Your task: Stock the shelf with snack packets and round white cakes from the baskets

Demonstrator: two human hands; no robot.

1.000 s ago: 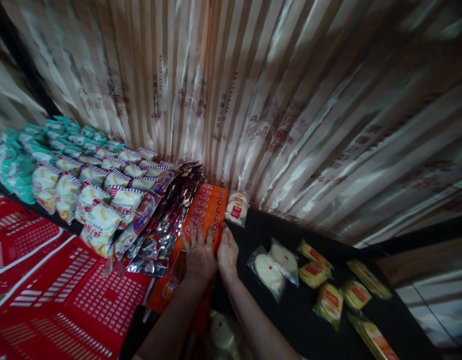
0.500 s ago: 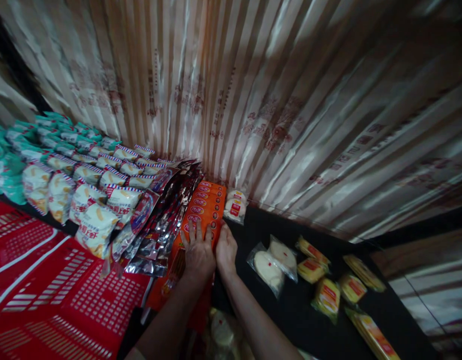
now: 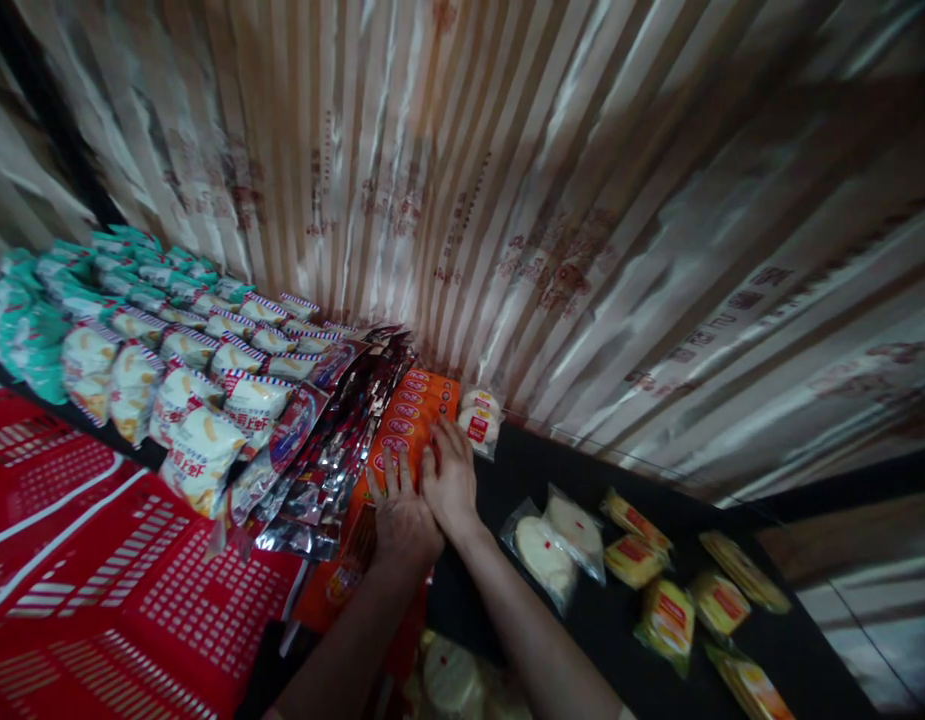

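Orange snack packs [image 3: 409, 408] lie overlapped in a row on the black shelf. My left hand [image 3: 403, 518] rests on top of them with its fingers spread. Just to its right, my right hand [image 3: 451, 478] lies against the right side of the same row, fingers stretched out towards the back. Neither hand is wrapped round a pack. Dark, shiny packs [image 3: 342, 430] stand tightly lined up on the left of the orange row. Beyond my right fingertips is a clear bag of round white cakes [image 3: 479, 425].
White shrimp-snack bags [image 3: 199, 450] and teal bags [image 3: 42, 330] fill the left. Red plastic baskets [image 3: 184, 600] stand in front. Bagged white discs [image 3: 544, 550] and yellow packs [image 3: 664, 620] lie on the shelf [image 3: 582, 650]. A striped, printed sheet [image 3: 507, 200] hangs behind.
My right hand has moved from the row's right side up and partly onto the orange packs. My left hand stays on them. The view has shifted slightly.
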